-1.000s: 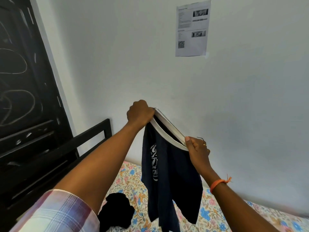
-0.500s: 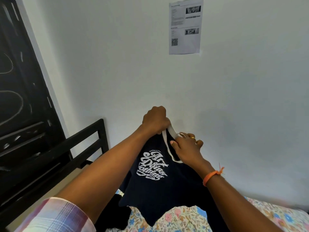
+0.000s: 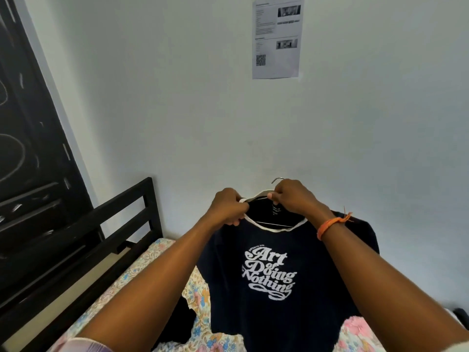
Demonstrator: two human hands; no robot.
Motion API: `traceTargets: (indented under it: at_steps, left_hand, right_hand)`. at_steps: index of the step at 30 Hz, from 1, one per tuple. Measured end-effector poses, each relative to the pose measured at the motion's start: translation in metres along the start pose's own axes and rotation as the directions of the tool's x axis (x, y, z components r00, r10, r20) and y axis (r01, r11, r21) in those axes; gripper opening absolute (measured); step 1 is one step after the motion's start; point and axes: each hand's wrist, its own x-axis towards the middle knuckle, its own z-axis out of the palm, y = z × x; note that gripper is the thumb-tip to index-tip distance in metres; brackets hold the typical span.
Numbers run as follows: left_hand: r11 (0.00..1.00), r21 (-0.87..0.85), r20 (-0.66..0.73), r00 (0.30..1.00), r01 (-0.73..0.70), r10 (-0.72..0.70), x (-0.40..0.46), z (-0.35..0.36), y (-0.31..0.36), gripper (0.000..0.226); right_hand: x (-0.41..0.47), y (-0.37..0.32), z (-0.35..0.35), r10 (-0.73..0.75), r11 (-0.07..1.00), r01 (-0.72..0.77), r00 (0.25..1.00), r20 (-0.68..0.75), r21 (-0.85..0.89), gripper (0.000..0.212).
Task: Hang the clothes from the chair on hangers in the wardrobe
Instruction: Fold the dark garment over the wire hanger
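With both hands (image 3: 229,208) (image 3: 291,196) pinching the shirt (image 3: 274,270) collar, I seat it evenly over the hanger (image 3: 258,193) shoulders.

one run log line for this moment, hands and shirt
left hand: grips white collar of navy printed t-shirt | right hand: grips pale hanger at neck | shirt: over floral bedsheet | step: fitting hanger

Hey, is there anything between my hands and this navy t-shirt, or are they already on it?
Nothing visible stands between them. The left hand pinches the white collar of the navy t-shirt, and the right hand grips the hanger at the neckline. The wardrobe is not identifiable in this view.
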Motion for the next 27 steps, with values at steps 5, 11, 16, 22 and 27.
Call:
traceTargets:
  at_steps: [5, 11, 16, 22, 27]
  left_hand:
    - [0.965, -0.263, -0.142, 0.989, 0.008, -0.047, 0.002, 0.022, 0.003, 0.02]
    - [0.891, -0.452, -0.071, 0.997, -0.045, 0.015, -0.005, 0.032, 0.019, 0.02]
    - [0.917, -0.379, 0.024, 0.99, -0.122, 0.142, -0.004, 0.025, 0.008, 0.019]
    - [0.944, 0.15, -0.114, 0.944, -0.293, 0.311, -0.003, 0.02, -0.018, 0.034]
    - [0.848, 0.371, -0.043, 0.906, -0.377, 0.422, 0.002, 0.001, -0.034, 0.058]
  right_hand:
    - [-0.003, -0.011, -0.001, 0.034, 0.996, -0.028, 0.996, 0.078, -0.085, 0.03]
    - [-0.012, -0.012, 0.023, -0.068, 0.98, 0.059, 0.997, -0.043, -0.191, 0.028]
    - [-0.012, 0.013, 0.018, -0.132, 0.979, 0.125, 0.99, 0.038, 0.16, 0.026]
    - [-0.013, 0.02, 0.01, -0.167, 0.951, 0.188, 0.98, -0.105, 0.245, 0.022]
    - [-0.014, 0.02, 0.006, -0.243, 0.935, 0.256, 0.966, -0.085, 0.245, 0.021]
